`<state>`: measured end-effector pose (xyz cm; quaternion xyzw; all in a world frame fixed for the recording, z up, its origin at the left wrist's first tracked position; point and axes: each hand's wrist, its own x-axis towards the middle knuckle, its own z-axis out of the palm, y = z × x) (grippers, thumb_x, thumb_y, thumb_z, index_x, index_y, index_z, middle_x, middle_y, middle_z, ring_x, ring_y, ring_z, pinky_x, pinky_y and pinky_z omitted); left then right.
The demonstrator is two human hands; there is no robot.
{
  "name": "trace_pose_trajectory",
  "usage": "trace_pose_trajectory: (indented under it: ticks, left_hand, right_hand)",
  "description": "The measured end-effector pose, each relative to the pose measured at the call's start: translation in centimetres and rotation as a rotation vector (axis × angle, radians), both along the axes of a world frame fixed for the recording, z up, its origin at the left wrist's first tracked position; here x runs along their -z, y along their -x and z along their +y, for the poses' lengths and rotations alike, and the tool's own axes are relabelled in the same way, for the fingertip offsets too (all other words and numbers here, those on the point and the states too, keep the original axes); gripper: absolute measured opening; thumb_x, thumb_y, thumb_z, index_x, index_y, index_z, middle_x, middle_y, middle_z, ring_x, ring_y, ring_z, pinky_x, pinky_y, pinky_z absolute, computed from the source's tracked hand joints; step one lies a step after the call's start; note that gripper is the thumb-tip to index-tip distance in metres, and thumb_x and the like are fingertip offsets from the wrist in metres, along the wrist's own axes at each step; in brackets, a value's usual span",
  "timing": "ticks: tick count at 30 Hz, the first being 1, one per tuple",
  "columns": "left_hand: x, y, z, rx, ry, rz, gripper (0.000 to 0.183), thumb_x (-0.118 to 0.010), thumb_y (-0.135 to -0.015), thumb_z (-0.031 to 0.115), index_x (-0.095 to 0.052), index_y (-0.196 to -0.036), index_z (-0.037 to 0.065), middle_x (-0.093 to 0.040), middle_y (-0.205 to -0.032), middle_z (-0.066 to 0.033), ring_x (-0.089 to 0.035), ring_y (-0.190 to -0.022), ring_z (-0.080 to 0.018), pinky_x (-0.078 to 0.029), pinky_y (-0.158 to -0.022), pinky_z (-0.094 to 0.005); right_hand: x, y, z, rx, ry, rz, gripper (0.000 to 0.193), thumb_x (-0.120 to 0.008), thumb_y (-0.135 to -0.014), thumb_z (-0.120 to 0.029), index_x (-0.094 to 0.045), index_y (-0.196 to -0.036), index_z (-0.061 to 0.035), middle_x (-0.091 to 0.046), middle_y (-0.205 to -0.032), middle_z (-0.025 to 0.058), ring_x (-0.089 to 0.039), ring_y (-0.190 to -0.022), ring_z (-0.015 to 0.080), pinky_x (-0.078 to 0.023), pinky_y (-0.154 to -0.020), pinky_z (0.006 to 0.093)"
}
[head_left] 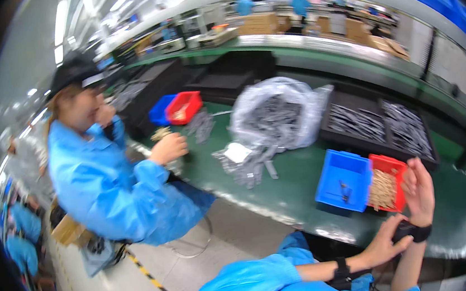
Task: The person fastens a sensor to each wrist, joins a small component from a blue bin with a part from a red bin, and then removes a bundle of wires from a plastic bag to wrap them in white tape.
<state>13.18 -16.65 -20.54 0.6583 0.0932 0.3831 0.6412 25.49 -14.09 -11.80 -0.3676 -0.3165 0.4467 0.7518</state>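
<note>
My left hand (pixel 387 244) is at my right wrist, its fingers closed on a black wrist strap (pixel 420 232) with a small dark device. Raised with its fingers stretched upward, my right hand (pixel 419 192) holds nothing that I can see. It is beside a red bin (pixel 395 164) full of small tan pieces (pixel 383 187). A blue bin (pixel 341 177) with a few small dark parts stands to the left of the red one. Another black band (pixel 341 269) circles my left wrist.
On the green table (pixel 297 176) lie a clear bag (pixel 246 108) of grey strips and a loose pile (pixel 246 169) of them. Black trays (pixel 378 137) of strips stand behind the bins. A co-worker (pixel 107 180) in blue sits at the left, near other red and blue bins.
</note>
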Motion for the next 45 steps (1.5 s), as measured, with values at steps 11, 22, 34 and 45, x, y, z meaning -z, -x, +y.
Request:
trace_pose_trajectory:
  ticks: [11, 22, 34, 45]
  left_hand:
    - [-0.6, 1.3, 4.7, 0.540, -0.021, -0.001, 0.083, -0.053, -0.078, 0.066, -0.035, -0.124, -0.002, -0.045, -0.114, -0.0161, -0.048, -0.109, -0.0273, -0.039, -0.091, -0.0373]
    - [-4.6, 2.4, 4.8, 0.342, -0.574, -0.004, 0.009, -0.058, -0.084, 0.010, -0.061, -0.089, 0.004, -0.054, -0.077, -0.0075, -0.051, -0.078, -0.0237, -0.035, -0.070, -0.0325]
    - [-3.9, 2.8, 5.2, 0.384, -0.385, -0.124, 0.020, -0.068, -0.068, 0.010, -0.063, -0.086, 0.005, -0.060, -0.089, -0.0052, -0.053, -0.090, -0.0245, -0.035, -0.083, -0.0378]
    - [-2.4, 2.0, 5.4, 0.689, 0.134, -0.003, 0.025, -0.058, -0.083, 0.021, -0.059, -0.097, 0.000, -0.059, -0.107, -0.0145, -0.057, -0.096, -0.0219, -0.045, -0.084, -0.0338]
  right_hand:
    - [-1.3, -0.3, 0.0, -0.065, -0.113, 0.124, 0.027, -0.047, -0.096, -0.026, -0.058, -0.094, -0.0020, -0.045, -0.062, -0.0031, -0.038, -0.053, 0.0038, -0.029, -0.046, 0.0179]
    - [-4.2, 2.8, -4.2, -0.408, -0.436, 0.414, 0.036, -0.034, -0.099, -0.036, -0.051, -0.092, -0.0053, -0.042, -0.060, -0.0010, -0.035, -0.050, 0.0076, -0.031, -0.043, 0.0210]
    - [-4.9, 8.7, -5.9, -0.557, -0.518, -0.084, 0.034, -0.049, -0.093, -0.039, -0.059, -0.087, -0.0065, -0.053, -0.059, 0.0019, -0.049, -0.049, 0.0096, -0.033, -0.042, 0.0236]
    - [-3.1, 9.3, -2.3, -0.498, 0.033, -0.216, 0.030, -0.047, -0.095, -0.029, -0.060, -0.089, -0.0023, -0.050, -0.061, -0.0021, -0.043, -0.055, 0.0023, -0.034, -0.051, 0.0175]
